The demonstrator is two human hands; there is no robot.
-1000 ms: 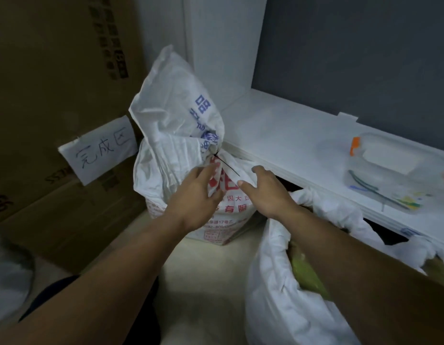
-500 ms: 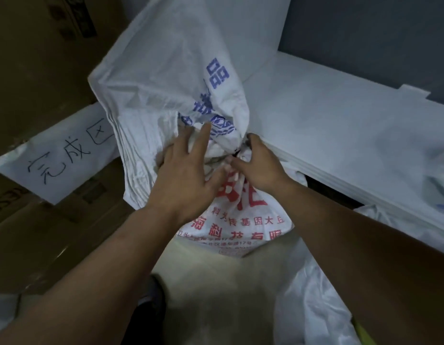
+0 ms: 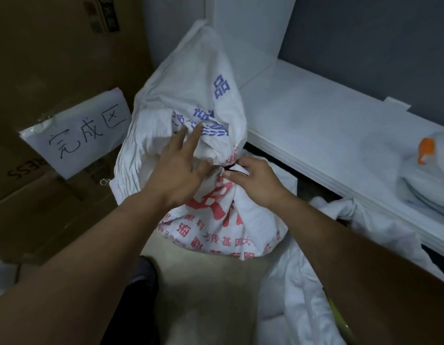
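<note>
A white woven sack (image 3: 216, 225) with red and blue print stands on the floor, its neck gathered and bound by a thin black tie (image 3: 232, 168). My left hand (image 3: 181, 168) lies on the bunched neck with fingers stretched out and the thumb pressing near the tie. My right hand (image 3: 253, 181) pinches the black tie at the right side of the neck. The sack's loose top (image 3: 191, 83) rises above both hands.
Cardboard boxes (image 3: 54, 58) stand at the left, with a handwritten paper sign (image 3: 79, 133) taped on. A white shelf (image 3: 328, 135) runs along the right; on it lies a clear plastic bag with an orange part (image 3: 426, 148). Another open white sack (image 3: 303, 295) sits at lower right.
The view has shifted over the second. My left hand has spread over the sack's neck, and my right hand now pinches the black tie, which stuck out loose a second ago.
</note>
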